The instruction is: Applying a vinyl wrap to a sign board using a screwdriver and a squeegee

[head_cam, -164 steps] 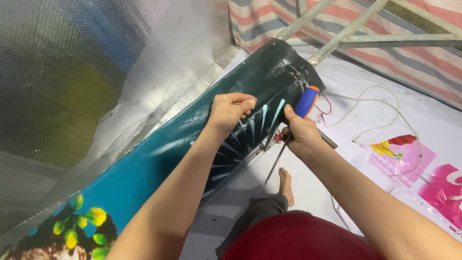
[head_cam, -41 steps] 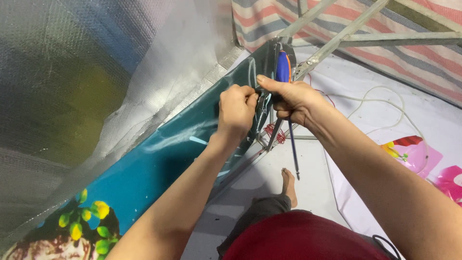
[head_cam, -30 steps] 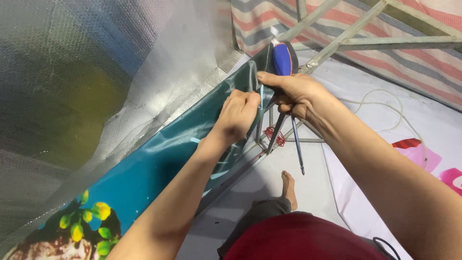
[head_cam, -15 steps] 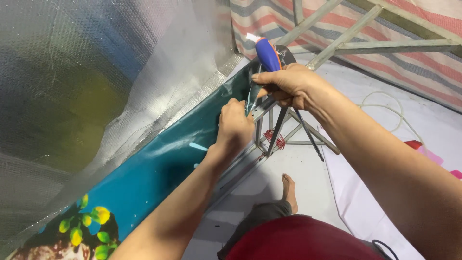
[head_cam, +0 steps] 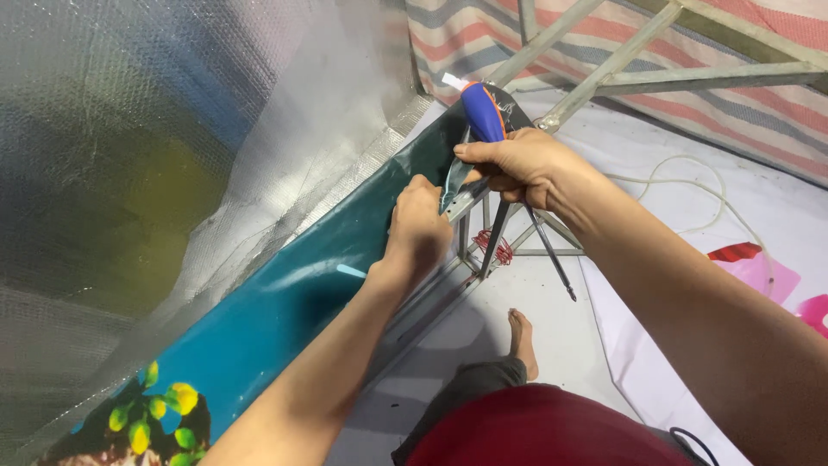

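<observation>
Big teal printed banner [head_cam: 285, 302] runs from seven o'clock up to twelve, draped over a metal frame [head_cam: 466, 233]; soft, pliable and slick by the look of it, best pinched at its edge. The left hand [head_cam: 420, 226] is closed on that edge at centre. At one o'clock the right hand [head_cam: 517, 164] is clamped round a blue-handled screwdriver [head_cam: 485, 116], shaft pointing down. White floor sheet [head_cam: 604, 336] below, striped tarpaulin [head_cam: 733, 95] behind, silvery insulation sheet [head_cam: 129, 173] at nine.
</observation>
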